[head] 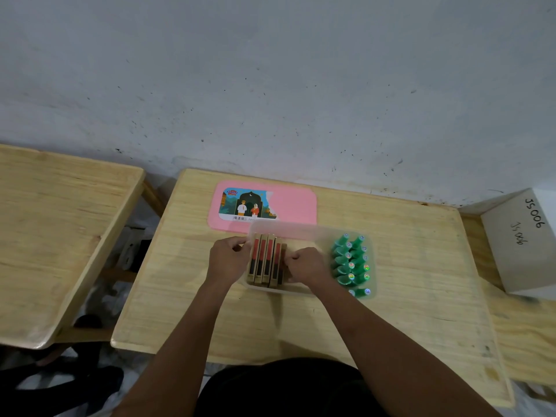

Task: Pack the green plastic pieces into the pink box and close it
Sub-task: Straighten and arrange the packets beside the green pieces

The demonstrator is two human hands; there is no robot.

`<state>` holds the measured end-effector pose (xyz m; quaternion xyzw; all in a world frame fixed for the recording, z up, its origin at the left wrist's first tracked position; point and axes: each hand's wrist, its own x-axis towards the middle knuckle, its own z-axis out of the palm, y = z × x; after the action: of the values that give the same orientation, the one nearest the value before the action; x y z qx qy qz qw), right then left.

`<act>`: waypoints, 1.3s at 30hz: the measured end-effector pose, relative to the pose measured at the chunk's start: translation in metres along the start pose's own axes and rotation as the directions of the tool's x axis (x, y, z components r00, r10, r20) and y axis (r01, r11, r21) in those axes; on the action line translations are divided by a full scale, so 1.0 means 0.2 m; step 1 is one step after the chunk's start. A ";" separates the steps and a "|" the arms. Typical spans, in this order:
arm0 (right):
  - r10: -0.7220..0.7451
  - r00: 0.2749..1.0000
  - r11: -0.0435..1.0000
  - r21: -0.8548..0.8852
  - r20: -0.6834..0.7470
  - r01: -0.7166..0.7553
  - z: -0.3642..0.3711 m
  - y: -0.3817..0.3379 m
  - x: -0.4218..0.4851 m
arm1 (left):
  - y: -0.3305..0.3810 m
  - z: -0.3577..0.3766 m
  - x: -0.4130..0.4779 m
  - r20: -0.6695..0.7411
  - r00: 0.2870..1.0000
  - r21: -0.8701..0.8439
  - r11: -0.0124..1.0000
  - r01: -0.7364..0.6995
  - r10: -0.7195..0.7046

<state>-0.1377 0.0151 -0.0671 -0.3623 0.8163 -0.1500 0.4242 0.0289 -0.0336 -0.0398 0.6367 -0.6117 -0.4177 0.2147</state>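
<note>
A translucent box (304, 229) stands mid-table. Its pink lid (294, 206), with a picture label, lies flat just behind it. Inside the box on the right, several green plastic pieces (350, 260) with shiny round stickers stand in two rows. On the left side of the box several tan and red flat packs (266, 260) stand on edge. My left hand (228, 258) presses on the left end of these packs, fingers curled at the box's corner. My right hand (305, 263) grips the rightmost pack from the other side.
The box sits on a light wooden table (421, 296). A second wooden table (60, 230) stands to the left across a gap. A white carton (523, 245) marked JS006 is at the right edge. A grey wall rises behind.
</note>
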 end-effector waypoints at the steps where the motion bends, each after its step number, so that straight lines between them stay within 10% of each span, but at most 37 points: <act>1: -0.014 1.000 0.999 -0.029 0.012 0.014 -0.01 0.01 0.01 | 0.00 0.00 0.00 -0.001 1.000 -0.005 1.000 -0.001 0.001; 10: -0.361 0.932 0.906 -0.225 0.028 0.358 -0.07 -0.05 0.02 | -0.01 0.00 0.00 0.002 1.000 -0.049 0.999 0.012 -0.012; 39: -0.363 0.932 0.893 -0.287 -0.002 0.347 -0.02 -0.09 0.04 | 0.00 0.00 -0.01 -0.004 1.000 -0.047 0.999 -0.004 0.003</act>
<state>-0.1360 -0.0042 -0.0598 -0.5573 0.7609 -0.1173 0.3109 0.0293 -0.0326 -0.0384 0.6311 -0.6023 -0.4304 0.2317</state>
